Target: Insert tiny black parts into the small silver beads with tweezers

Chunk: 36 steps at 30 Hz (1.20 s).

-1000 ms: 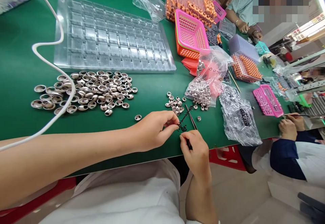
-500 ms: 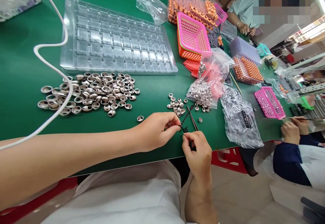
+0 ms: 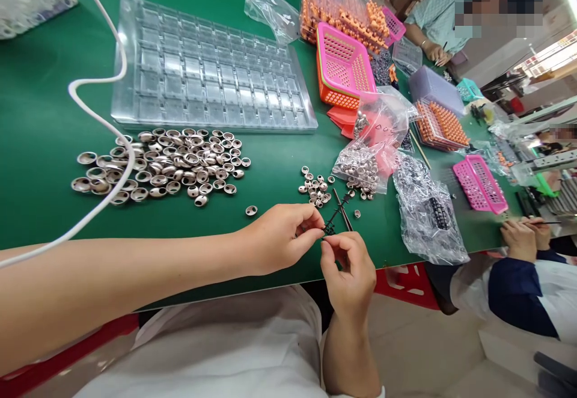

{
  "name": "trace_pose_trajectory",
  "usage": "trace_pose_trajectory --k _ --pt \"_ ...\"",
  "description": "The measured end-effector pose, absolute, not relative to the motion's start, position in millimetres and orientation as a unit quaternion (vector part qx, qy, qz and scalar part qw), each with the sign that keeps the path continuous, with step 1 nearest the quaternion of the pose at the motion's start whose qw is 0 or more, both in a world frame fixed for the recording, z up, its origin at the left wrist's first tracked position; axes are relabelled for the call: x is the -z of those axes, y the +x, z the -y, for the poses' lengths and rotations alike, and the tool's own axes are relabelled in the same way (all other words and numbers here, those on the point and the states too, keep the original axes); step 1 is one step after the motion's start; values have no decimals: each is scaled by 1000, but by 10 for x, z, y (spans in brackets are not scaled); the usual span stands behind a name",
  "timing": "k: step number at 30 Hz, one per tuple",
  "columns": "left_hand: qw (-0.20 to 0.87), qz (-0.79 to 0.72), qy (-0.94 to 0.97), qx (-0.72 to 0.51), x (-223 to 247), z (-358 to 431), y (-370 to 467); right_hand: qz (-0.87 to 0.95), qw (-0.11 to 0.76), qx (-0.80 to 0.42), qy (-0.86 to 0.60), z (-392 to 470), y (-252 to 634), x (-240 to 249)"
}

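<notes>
My left hand point(image 3: 288, 237) pinches a thin black plastic sprue point(image 3: 334, 216) with short side branches, held just above the green table. Close beside it, the thumb and forefinger of my right hand point(image 3: 349, 273) are pressed together near the lower end of the sprue. Whatever small piece they hold is too tiny to make out. Under the sprue lies a pair of tweezers point(image 3: 346, 220). Small silver metal rings point(image 3: 315, 189) are scattered beyond my fingertips, and one larger ring point(image 3: 251, 210) sits apart by my left wrist.
A pile of silver rings point(image 3: 180, 160) lies left, below a clear compartment tray point(image 3: 211, 73). A white cable point(image 3: 97, 122) crosses the left side. Pink baskets point(image 3: 345, 55), a bag of rings point(image 3: 360, 166) and a crumpled plastic bag point(image 3: 417, 205) stand right. Co-workers' hands point(image 3: 523, 235) are farther right.
Both hands have drawn closer together, with the right fingertips now almost touching the left ones. The sprue has shifted slightly right across the tweezers. The whole view has moved a little.
</notes>
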<state>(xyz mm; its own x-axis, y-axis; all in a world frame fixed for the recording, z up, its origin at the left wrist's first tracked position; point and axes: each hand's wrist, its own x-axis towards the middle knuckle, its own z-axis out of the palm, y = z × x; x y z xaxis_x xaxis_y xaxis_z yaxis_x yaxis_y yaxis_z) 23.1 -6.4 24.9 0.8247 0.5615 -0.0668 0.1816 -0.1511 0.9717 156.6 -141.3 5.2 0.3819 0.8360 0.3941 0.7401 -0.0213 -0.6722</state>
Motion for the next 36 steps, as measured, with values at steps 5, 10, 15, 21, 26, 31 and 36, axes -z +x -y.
trace_pose_trajectory --k 5,10,15,21,26,31,36 --pt "621 -238 731 -155 -260 74 223 522 446 -68 -724 1400 1545 -49" --pt "630 -235 726 -145 -275 75 221 484 479 -116 -723 1416 1540 -35" --pt "620 -231 736 -142 -272 70 222 462 490 -148 -724 1421 1527 -33" --pt "615 -218 746 -134 -263 80 202 448 515 -212 -699 1420 1539 -52" --pt "587 -194 772 -148 -263 100 192 398 535 -333 -667 1426 1609 -13" --pt "549 -160 799 -186 -225 136 194 335 567 -427 -620 1352 1622 -7" --pt "510 -199 811 -205 -228 65 203 349 585 -482 -550 1350 1579 -173"
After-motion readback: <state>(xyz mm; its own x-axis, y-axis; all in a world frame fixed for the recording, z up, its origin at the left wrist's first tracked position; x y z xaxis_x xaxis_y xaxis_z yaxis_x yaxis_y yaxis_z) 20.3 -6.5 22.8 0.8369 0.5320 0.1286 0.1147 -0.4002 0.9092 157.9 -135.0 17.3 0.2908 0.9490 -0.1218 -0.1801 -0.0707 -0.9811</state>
